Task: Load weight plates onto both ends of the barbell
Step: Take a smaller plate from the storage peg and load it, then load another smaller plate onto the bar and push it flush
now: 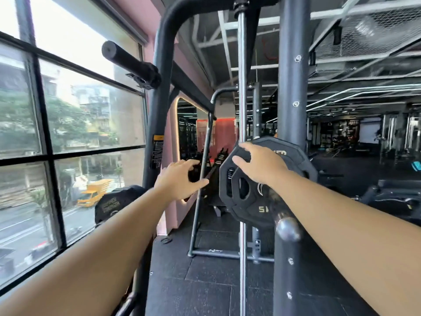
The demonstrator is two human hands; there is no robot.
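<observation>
Head view: barbell sleeve [287, 226] points its long axis toward the camera, two weight plates [248, 190] stacked on it, front one marked "5"; right hand [259, 164] lies flat on the plates, grip spread, nearer than left hand [180, 179], half-open, empty, beside them; rear lettering is unreadable.

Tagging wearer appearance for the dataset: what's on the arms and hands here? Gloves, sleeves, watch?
Both forearms are bare as far as the frame shows, no sleeves visible. The left hand and right hand have no gloves, and no watch, band or ring can be seen.
</observation>
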